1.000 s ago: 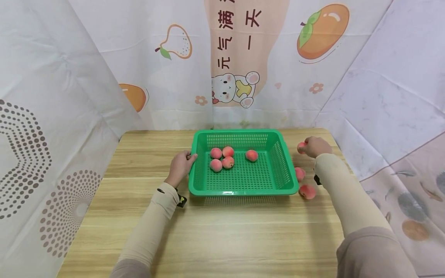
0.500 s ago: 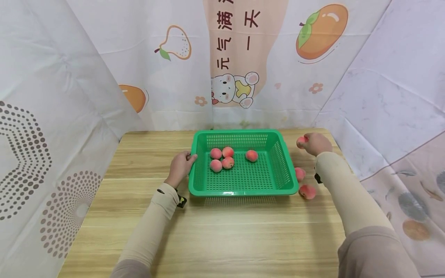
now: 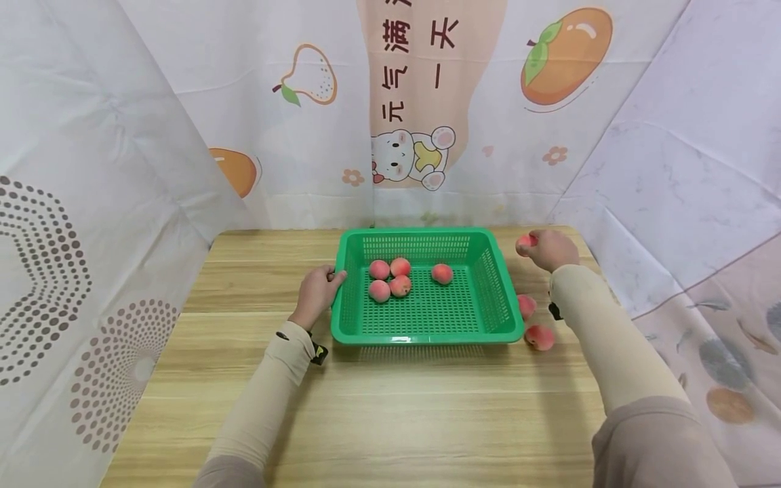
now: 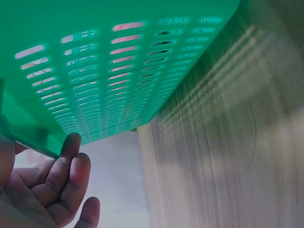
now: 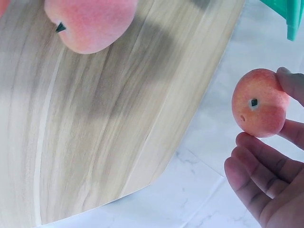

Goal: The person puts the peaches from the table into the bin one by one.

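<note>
A green slotted basket (image 3: 427, 337) stands mid-table with several pink peaches inside: a cluster at its left and one peach (image 3: 442, 274) apart. My left hand (image 3: 315, 295) grips the basket's left rim; in the left wrist view the fingers of that hand (image 4: 57, 185) curl under the rim. Right of the basket, my right hand (image 3: 554, 251) pinches a peach (image 3: 526, 245) between thumb and fingers. The right wrist view shows this peach (image 5: 260, 103) held up, with the other fingers of the hand (image 5: 270, 185) below it.
Two more peaches lie on the wooden table (image 3: 403, 420) by the basket's right side, one (image 3: 527, 306) close against it and one (image 3: 539, 337) nearer its front corner. Behind the table hangs a printed curtain (image 3: 317, 149).
My right hand has moved slightly away from me and upward with the peach, then a little left toward the basket. My left hand and the basket have not moved.
</note>
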{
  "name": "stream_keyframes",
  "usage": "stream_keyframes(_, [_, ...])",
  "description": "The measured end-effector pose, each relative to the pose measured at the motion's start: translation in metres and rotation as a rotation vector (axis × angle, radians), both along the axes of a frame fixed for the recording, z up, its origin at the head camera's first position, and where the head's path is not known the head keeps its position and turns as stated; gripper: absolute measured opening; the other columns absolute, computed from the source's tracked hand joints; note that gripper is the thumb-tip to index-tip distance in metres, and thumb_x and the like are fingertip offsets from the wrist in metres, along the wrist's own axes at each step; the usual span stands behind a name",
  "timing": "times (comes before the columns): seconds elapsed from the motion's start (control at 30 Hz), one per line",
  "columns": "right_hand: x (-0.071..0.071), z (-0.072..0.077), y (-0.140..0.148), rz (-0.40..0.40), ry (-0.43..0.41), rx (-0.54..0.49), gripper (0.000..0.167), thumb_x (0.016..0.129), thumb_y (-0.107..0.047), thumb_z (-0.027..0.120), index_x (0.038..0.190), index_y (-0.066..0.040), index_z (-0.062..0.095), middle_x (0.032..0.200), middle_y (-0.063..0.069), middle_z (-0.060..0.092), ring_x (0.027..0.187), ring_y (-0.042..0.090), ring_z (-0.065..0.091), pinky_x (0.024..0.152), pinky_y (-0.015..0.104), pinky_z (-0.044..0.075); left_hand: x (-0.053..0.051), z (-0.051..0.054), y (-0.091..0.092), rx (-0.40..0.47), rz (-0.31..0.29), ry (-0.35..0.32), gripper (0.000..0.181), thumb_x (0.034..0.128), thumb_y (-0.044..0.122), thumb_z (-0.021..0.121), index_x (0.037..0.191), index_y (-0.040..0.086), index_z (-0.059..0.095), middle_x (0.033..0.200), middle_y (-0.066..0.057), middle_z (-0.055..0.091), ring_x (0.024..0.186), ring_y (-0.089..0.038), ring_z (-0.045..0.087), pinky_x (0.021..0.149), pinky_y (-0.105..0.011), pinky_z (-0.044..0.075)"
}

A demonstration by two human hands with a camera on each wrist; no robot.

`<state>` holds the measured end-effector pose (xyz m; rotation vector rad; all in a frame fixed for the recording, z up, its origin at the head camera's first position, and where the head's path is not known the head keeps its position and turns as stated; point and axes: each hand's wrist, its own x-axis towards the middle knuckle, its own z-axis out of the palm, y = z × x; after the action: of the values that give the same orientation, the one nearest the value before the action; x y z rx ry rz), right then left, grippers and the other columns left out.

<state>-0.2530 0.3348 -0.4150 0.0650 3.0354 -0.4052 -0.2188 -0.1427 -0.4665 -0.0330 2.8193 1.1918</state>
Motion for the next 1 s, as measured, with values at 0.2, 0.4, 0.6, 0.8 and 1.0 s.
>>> stream_keyframes(0.2, [-0.001, 0.006, -0.006, 0.013, 0.035, -0.015, 0.06, 0.095, -0.039, 0.055, 0.138, 0.002, 0.049, 0.127, 0.031, 0.058, 0.105, 0.047, 0.057, 0.081, 0.058, 0.047, 0.0, -0.001, 0.0, 0.002, 0.002, -0.007, 0.041, 0.1002, 0.035, 0.053, 0.121, 0.001, 0.063, 0.104, -0.014, 0.068, 0.087, -0.022, 0.062, 0.079, -0.037, 0.051])
stream_keyframes(0.4, [-0.004, 0.016, -0.015, 0.043, 0.064, -0.01, 0.052, 0.093, -0.036, 0.057, 0.132, -0.001, 0.055, 0.117, 0.028, 0.062, 0.095, 0.042, 0.058, 0.075, 0.054, 0.047, 0.0, -0.001, 0.0, 0.007, -0.002, 0.002, 0.042, 0.1003, 0.035, 0.053, 0.121, 0.0, 0.063, 0.104, -0.015, 0.068, 0.087, -0.023, 0.062, 0.078, -0.036, 0.051])
stream_keyframes(0.6, [-0.008, 0.022, -0.022, 0.048, 0.07, -0.031, 0.056, 0.094, -0.038, 0.057, 0.135, 0.0, 0.053, 0.125, 0.029, 0.059, 0.105, 0.045, 0.056, 0.082, 0.056, 0.046, -0.001, -0.002, 0.0, 0.016, 0.003, -0.014, 0.043, 0.1003, 0.036, 0.053, 0.124, 0.001, 0.062, 0.108, -0.015, 0.069, 0.091, -0.024, 0.064, 0.081, -0.038, 0.052])
stream_keyframes(0.8, [-0.012, 0.027, -0.026, 0.062, 0.108, -0.062, 0.058, 0.093, -0.039, 0.06, 0.134, 0.001, 0.054, 0.125, 0.03, 0.059, 0.108, 0.046, 0.056, 0.085, 0.058, 0.045, -0.001, -0.003, -0.001, 0.012, 0.001, -0.013, 0.043, 0.1004, 0.035, 0.053, 0.124, 0.0, 0.062, 0.108, -0.015, 0.069, 0.091, -0.024, 0.064, 0.081, -0.038, 0.052])
stream_keyframes(1.0, [-0.014, 0.03, -0.028, 0.088, 0.124, -0.066, 0.058, 0.093, -0.04, 0.061, 0.133, 0.002, 0.054, 0.122, 0.03, 0.061, 0.108, 0.046, 0.056, 0.091, 0.059, 0.044, -0.001, -0.002, 0.001, 0.009, 0.002, -0.015, 0.043, 0.1006, 0.036, 0.052, 0.124, 0.001, 0.062, 0.108, -0.015, 0.069, 0.091, -0.024, 0.063, 0.082, -0.038, 0.051])
